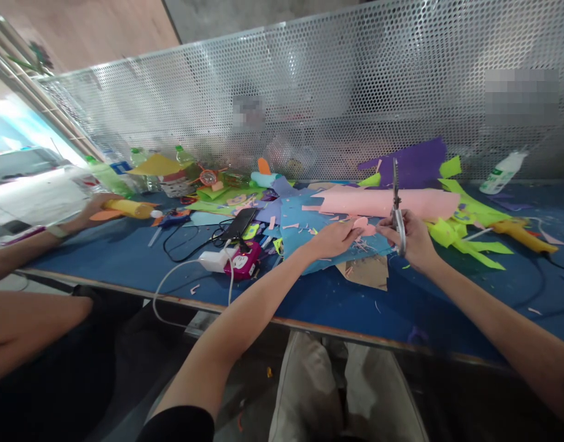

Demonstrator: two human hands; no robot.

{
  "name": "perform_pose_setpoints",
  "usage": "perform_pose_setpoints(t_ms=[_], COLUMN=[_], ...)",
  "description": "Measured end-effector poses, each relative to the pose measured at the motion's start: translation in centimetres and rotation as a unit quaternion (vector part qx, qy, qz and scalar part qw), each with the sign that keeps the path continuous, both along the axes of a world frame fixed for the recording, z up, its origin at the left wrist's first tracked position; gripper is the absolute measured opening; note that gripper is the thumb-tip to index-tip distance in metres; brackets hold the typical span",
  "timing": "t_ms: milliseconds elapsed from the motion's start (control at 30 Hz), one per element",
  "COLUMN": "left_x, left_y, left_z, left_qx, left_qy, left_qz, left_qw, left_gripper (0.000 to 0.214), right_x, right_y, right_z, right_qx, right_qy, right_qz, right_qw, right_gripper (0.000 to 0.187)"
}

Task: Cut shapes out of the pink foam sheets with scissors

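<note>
My left hand [333,239] pinches a small pink cut-out piece [366,227] of paper or felt at its left edge. Around the handles of a pair of scissors [395,196] my right hand [414,238] is closed, blades pointing up and away from the piece. The thumb and a fingertip of that hand are at or very near the piece's right edge; I cannot tell if they touch it. Beneath both hands lies a blue sheet [300,242] strewn with pink scraps. Just behind them rests a large pink sheet [387,202], partly rolled.
A co-worker's hand [89,215] at left holds a yellow bottle [129,209]. A pink power adapter [243,261] with cables and a phone [240,224] sit left of my hands. A yellow glue gun [523,236] and white bottle [502,173] are right. Perforated metal [309,80] stands behind.
</note>
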State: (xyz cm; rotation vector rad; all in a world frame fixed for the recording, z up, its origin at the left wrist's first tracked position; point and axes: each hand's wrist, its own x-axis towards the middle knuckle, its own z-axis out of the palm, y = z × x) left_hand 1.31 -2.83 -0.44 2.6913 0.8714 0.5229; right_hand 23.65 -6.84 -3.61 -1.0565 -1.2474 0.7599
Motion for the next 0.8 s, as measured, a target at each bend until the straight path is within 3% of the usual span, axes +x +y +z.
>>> perform_pose_setpoints(t_ms=[467,800], left_x=[0.2,0.0], left_y=[-0.9,-0.7], left_z=[0.5,0.9], left_qx=[0.010,0.032], left_qy=[0.006,-0.103], left_qz=[-0.045,-0.013], left_qw=[0.999,0.994], left_gripper=[0.034,0.055], right_x=[-0.8,-0.2], right_y=[-0.9,-0.5], right_z=[1.2,0.6], right_qx=[0.000,0.000], right_qy=[0.032,0.007], right_qz=[0.045,0.024], right_qw=[0.999,1.000], right_gripper=[0.038,0.038])
